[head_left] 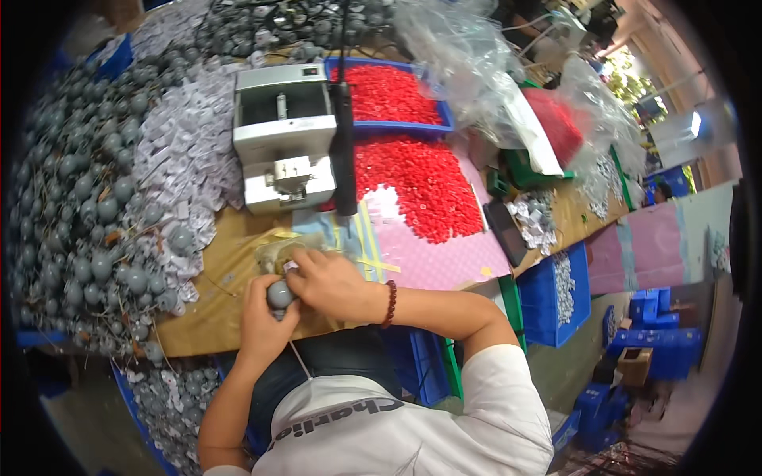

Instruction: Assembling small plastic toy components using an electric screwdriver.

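My left hand is closed around a glossy grey ball, with thumb and fingers on either side of it. A thin cord hangs below that hand toward my lap. Just right of the ball, my right hand is closed in a pinch on a small white piece, partly hidden by the fingers. Both hands are close together over the near edge of the brown-covered table. Beyond the fingertips lies a crumpled yellowish bundle.
Grey balls with cords and white pieces are heaped at left. A silver-grey machine stands ahead, beside a black upright bar. Loose red rings lie near a blue tray. Clear plastic bags are behind.
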Tool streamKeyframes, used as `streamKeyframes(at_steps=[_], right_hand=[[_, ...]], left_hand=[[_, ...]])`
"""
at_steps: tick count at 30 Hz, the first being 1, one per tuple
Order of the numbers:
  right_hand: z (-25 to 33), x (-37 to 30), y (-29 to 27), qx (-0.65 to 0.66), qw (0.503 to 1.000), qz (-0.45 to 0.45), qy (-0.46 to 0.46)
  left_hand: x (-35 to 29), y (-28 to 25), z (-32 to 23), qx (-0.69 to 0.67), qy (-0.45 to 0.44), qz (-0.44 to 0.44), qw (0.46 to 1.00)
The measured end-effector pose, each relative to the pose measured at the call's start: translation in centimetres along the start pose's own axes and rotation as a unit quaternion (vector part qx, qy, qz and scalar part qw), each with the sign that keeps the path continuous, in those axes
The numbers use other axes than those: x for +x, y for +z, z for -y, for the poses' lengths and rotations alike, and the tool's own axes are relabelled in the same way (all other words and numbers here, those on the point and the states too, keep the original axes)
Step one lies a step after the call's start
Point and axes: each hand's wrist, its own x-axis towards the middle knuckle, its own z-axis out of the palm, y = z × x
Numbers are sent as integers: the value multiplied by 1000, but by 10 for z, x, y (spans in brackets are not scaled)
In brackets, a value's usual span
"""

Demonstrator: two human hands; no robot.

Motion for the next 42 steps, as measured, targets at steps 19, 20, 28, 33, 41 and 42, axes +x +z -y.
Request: streamKeyframes(at_steps=[19,20,28,33,41,42], right_hand=[[-26,-35,-9,128,992,21,4],[-31,-40,-9,156,988,10,13],[-48,-68,0,276,952,-15,135],[-38,-49,-1,318,924,-93,190],[-42,-31,18,571,766,-147,256],[-43,-27,22,610,737,-150,247]], left_hand=[[10,8,4,377,255,-46,889],[9,8,3,391,264,-49,880],[7,5,3,463,295,4,835],[5,-1,-1,492,306,17,815],[10,8,-1,453,317,-22,833],[11,7,0,462,317,-22,828]])
